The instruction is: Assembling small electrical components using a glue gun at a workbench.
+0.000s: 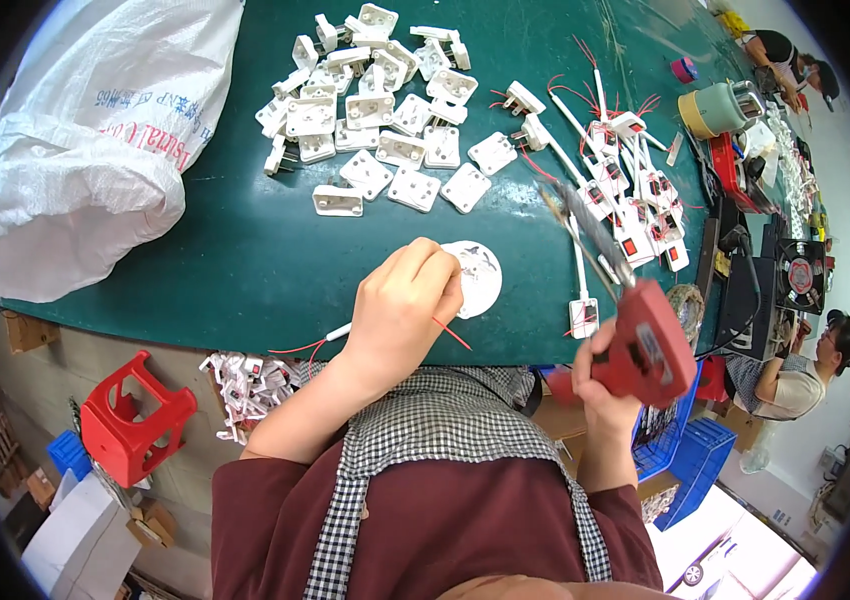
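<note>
Head view: one red gun-shaped tool (650, 325), one white wired piece (340, 332), both grips occupied

Right grip (602, 388): clamped on the tool's handle; one pale label (656, 352) on its side, not legible to me. Left grip (400, 308): fingers together, closed on the wired piece, mostly hidden under my hand near the front of the green desk (255, 285). Round white disc (482, 285): one, just beside my left grip. White plug housings (401, 150): some thirty or more, overlapping, exact count uncertain. White switch pieces (631, 245) with red wires: piled at right, not countable; one lies apart, near my right grip. White sack (95, 205): one, at left, printed in red and blue. Red stool (138, 465): one, on the floor (200, 515).
</note>
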Demonstrator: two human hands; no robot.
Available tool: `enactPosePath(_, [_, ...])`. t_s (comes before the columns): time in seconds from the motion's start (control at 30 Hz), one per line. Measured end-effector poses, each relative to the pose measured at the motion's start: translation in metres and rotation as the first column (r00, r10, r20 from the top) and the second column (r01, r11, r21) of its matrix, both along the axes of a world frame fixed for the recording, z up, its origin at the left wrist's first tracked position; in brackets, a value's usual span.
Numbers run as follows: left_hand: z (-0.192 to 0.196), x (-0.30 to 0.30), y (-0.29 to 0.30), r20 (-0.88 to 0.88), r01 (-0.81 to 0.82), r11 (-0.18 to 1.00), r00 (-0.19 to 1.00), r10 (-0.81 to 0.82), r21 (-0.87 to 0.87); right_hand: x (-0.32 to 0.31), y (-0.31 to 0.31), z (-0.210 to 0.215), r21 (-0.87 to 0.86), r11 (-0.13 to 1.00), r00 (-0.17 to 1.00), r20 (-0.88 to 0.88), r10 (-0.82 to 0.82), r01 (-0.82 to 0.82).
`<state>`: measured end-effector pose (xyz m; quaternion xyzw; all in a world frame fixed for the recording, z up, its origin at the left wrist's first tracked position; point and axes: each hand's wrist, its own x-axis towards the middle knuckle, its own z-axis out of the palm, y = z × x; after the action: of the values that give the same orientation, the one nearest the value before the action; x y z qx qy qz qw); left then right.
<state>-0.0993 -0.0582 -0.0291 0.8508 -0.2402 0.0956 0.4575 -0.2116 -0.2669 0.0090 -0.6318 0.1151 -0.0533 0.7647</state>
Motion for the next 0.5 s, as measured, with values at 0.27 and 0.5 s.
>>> enactPosePath(0.27, [0.008, 0.002, 0.0, -0.03, 0.018, 0.997, 0.999, -0.016, 0.075, 0.093, 0.02, -0.049, -0.076, 0.928, 0.892, 0.26, 0.371, -0.364])
enactPosePath(0.5, [0.01, 0.003, 0.001, -0.062, 0.035, 0.997, 0.998, -0.03, 0.071, 0.1, 0.023, -0.059, -0.355, 0.82, 0.803, 0.243, 0.544, -0.449])
